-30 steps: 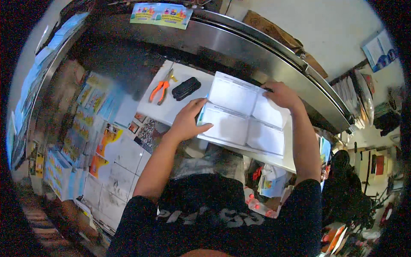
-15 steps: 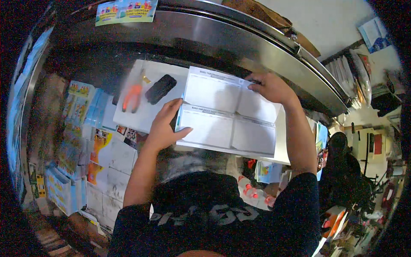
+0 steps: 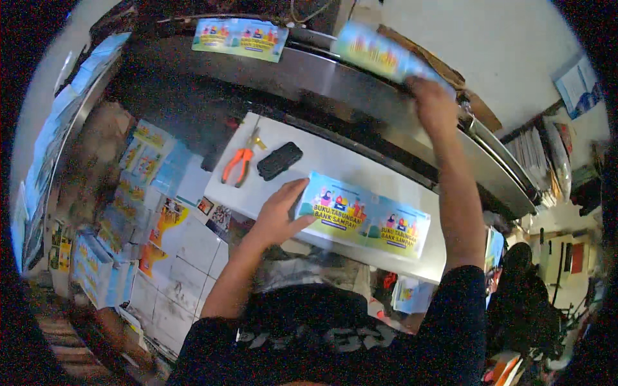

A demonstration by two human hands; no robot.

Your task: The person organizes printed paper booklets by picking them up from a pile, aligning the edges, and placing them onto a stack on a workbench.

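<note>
Pressing flat, left hand (image 3: 280,215) on colourful booklet (image 3: 364,214), right hand (image 3: 434,103) gripping blurred, seemingly similar sheet (image 3: 376,55)

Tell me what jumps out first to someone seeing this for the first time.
The colourful printed sheet lying on the white table, with the left hand pressing its left end. Above, the right hand lifts a blurred, similar sheet over the steel counter. Orange-handled pliers lie beside a black case.
</note>
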